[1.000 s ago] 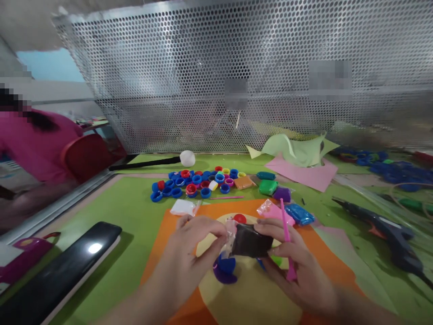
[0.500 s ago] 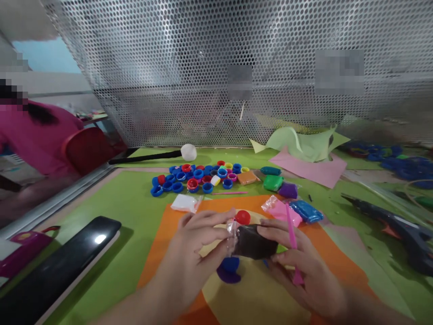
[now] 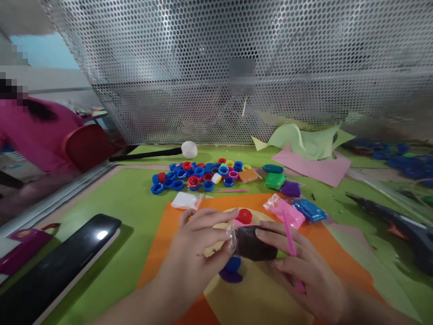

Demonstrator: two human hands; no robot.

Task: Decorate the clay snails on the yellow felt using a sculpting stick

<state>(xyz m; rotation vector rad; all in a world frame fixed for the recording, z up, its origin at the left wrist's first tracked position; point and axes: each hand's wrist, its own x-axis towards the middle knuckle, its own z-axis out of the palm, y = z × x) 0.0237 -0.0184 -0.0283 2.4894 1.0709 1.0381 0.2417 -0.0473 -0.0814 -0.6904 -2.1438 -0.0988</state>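
Between my hands is a black packet of modelling clay (image 3: pixel 255 243) in a clear wrapper. My left hand (image 3: pixel 199 253) pinches the wrapper's transparent end. My right hand (image 3: pixel 304 262) grips the packet's other end, and a pink plastic modelling tool (image 3: pixel 290 239) is tucked between its fingers. Beneath lies a round yellowish disc (image 3: pixel 260 293) on an orange sheet (image 3: pixel 158 253). A red clay piece (image 3: pixel 245 216) sits on the disc beyond the packet, with blue (image 3: pixel 232 264) and purple pieces (image 3: pixel 231 276) nearer me. My hands and the packet partly cover the disc.
Bottle caps (image 3: pixel 199 171) cluster at the back. Wrapped clay packets, white (image 3: pixel 184 200), green (image 3: pixel 275 181) and blue (image 3: pixel 309 211), lie around the orange sheet. A glue gun (image 3: pixel 399 225) rests right, a phone (image 3: pixel 67 266) left. A perforated metal panel (image 3: pixel 203 67) stands behind; a person (image 3: pixel 43 131) sits far left.
My left fingers have shifted slightly on the clear wrapper end. The pink tool leans a little more in my right hand. The view has moved slightly.
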